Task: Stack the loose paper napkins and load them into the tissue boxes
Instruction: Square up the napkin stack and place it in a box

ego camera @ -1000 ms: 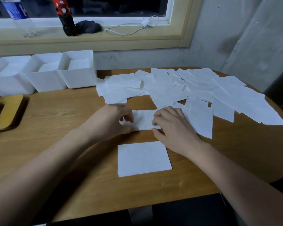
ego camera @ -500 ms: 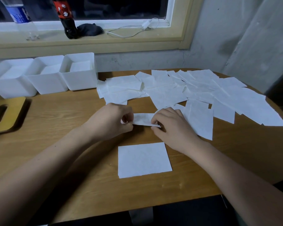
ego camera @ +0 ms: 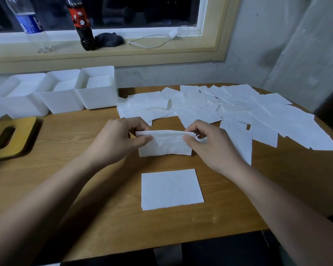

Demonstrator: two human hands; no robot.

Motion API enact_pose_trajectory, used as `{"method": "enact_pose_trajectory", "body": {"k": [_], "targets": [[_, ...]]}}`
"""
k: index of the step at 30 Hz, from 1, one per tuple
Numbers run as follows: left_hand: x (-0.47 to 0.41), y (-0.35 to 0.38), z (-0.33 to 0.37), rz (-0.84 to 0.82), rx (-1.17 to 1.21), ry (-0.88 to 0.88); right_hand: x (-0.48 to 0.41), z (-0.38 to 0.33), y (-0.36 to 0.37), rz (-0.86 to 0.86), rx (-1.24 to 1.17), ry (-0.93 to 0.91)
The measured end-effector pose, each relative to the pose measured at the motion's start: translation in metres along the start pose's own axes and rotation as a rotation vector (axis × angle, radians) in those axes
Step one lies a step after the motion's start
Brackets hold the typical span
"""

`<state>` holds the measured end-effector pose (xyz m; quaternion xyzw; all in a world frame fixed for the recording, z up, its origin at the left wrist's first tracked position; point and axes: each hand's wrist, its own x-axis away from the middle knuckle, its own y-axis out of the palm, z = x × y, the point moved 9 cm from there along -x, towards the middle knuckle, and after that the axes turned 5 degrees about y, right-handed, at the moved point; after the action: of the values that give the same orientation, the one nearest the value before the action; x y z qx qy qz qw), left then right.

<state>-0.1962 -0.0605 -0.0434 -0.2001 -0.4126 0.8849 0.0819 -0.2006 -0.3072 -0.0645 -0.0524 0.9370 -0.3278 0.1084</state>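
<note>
Table [ego camera: 69,154], three napkin-filled boxes [ego camera: 63,102]; one napkin [ego camera: 167,144] pinched between left hand [ego camera: 115,143] and right hand [ego camera: 213,148].

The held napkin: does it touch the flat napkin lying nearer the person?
Apart. The head view shows bare table between the held napkin and the flat napkin.

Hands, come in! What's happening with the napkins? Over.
Left hand and right hand pinch one napkin by its top corners. Stack lies nearer, apart. Nothing blocks the boxes.

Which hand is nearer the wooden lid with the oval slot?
Left. The left hand pinches one end of the held napkin, right of the wooden lid; the right hand pinches its other end, farther away.
</note>
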Motion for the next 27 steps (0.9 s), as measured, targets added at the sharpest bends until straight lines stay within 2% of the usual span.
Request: {"method": "enact_pose_trajectory", "body": {"k": [4, 8, 12, 15, 17, 19, 23, 27], "targets": [[0.004, 0.011, -0.001, -0.111, -0.050, -0.027, 0.005, 0.013, 0.011, -0.054, -0.028, 0.082], [0.005, 0.010, -0.001, -0.112, -0.056, -0.039, 0.008, 0.019, 0.013, -0.044, -0.002, 0.101], [0.005, 0.002, 0.006, -0.081, 0.068, -0.082, 0.010, 0.012, -0.002, -0.005, -0.044, 0.093], [0.009, -0.001, 0.010, -0.131, 0.173, -0.148, 0.016, 0.009, -0.007, -0.039, -0.206, 0.133], [0.014, 0.003, 0.008, -0.182, 0.258, -0.216, 0.023, 0.010, -0.006, -0.086, -0.308, 0.180], [0.024, 0.013, 0.003, -0.271, 0.339, -0.306, 0.031, 0.013, -0.004, -0.123, -0.298, 0.214], [0.049, 0.039, -0.005, -0.481, 0.353, -0.406, 0.048, 0.024, 0.005, -0.146, -0.242, 0.281], [0.062, 0.055, -0.009, -0.542, 0.343, -0.442, 0.062, 0.032, 0.018, -0.185, -0.209, 0.325]]}}
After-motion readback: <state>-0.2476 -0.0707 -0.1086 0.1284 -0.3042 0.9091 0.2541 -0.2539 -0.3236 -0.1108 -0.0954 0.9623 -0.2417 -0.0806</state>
